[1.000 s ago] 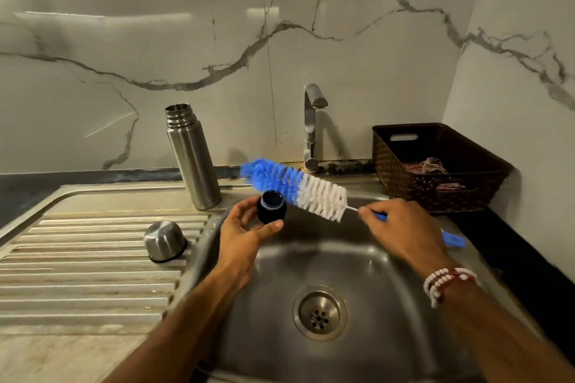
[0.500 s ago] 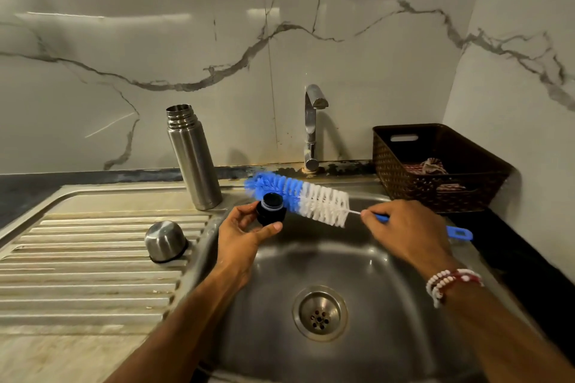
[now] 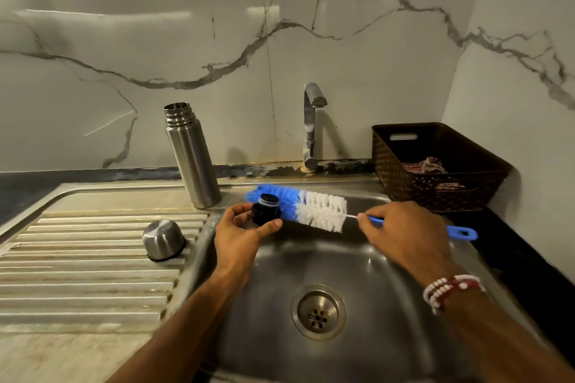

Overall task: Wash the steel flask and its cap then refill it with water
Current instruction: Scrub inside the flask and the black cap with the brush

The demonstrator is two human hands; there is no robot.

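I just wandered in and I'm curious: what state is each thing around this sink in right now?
steel flask: upright, uncapped, beside the basin.
steel cup cap: mouth down on the drainboard.
black stopper: pinched in the left hand.
bottle brush: held by the right hand, blue bristles at the stopper.
tap: no water running.
basket: holds cloth.

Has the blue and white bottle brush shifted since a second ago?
Yes: the blue and white bottle brush has swung down, its blue tip now lower in the picture than the base of the chrome tap.
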